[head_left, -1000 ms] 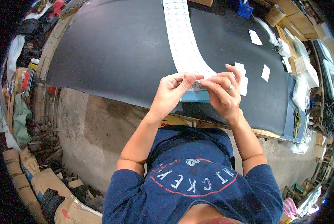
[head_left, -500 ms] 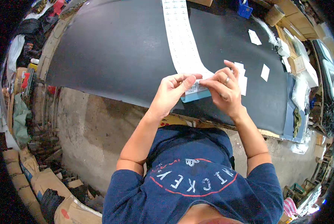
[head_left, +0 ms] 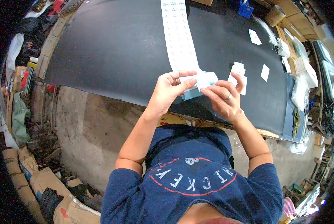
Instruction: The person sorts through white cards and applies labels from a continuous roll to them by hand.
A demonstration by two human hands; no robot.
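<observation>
A long strip of printed labels (head_left: 180, 37) runs from the far side of the black table down to my hands. My left hand (head_left: 167, 91) pinches its near end between thumb and fingers. My right hand (head_left: 225, 98), with a ring on one finger, has thumb and forefinger closed on the lower edge of a white label (head_left: 202, 80) at that end. Just under the hands a light blue piece (head_left: 193, 94) shows at the table's near edge; what it is, I cannot make out. Small white cards (head_left: 244, 86) lie in an overlapping pile beside my right hand.
Two single white cards (head_left: 264, 72) lie farther right on the black tabletop (head_left: 111, 48). A blue basket (head_left: 245, 9) and a tape roll (head_left: 275, 15) stand at the far right. Boxes and plastic bags line the right edge. Cardboard boxes (head_left: 47, 179) sit on the floor at left.
My right hand has moved slightly down, and the white label at the strip's end now shows between both hands. The strip has shifted a little left.
</observation>
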